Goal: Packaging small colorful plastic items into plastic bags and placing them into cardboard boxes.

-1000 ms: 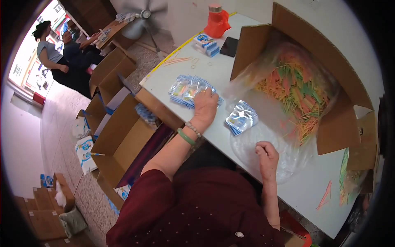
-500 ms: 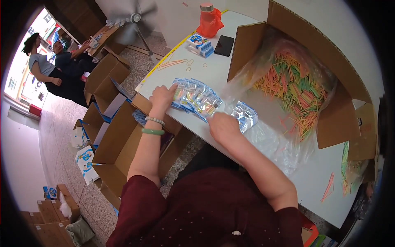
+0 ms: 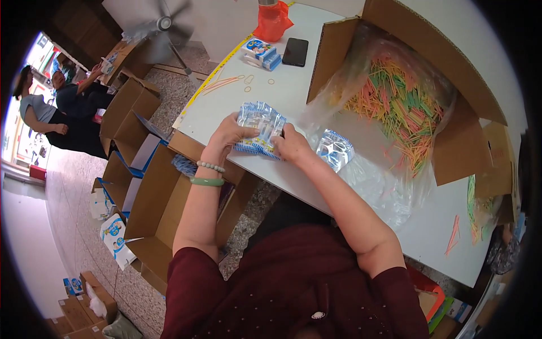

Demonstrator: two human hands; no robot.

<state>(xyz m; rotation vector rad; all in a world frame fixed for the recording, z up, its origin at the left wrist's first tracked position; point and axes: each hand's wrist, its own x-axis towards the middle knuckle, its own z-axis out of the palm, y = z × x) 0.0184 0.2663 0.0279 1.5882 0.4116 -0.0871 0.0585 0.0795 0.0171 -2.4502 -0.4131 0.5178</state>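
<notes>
Between my two hands is a bunch of blue-and-white clear plastic packets (image 3: 259,121), gathered together at the table's near left edge. My left hand (image 3: 228,133), with a beaded bracelet and a green bangle on the wrist, grips their left side, thumb over the front. On their right edge, my right hand (image 3: 292,144) closes with its fingers. More of the same packets (image 3: 335,150) lie on the table just right of my right hand, beside a crumpled clear plastic bag (image 3: 378,195). Thin coloured sticks (image 3: 403,107) fill the lined carton on its side.
The big cardboard carton (image 3: 468,150) stands at the right. Farther back lie a phone (image 3: 295,52), small blue-white boxes (image 3: 261,53), a red-bagged bottle (image 3: 272,22) and rubber bands (image 3: 248,80). An open carton (image 3: 164,209) stands below left. Two people (image 3: 42,113) and a fan (image 3: 164,24) are beyond.
The packets that lay fanned out in a row are now gathered into one bunch. My right hand has moved left and up toward my left hand, and both now hold the bunch.
</notes>
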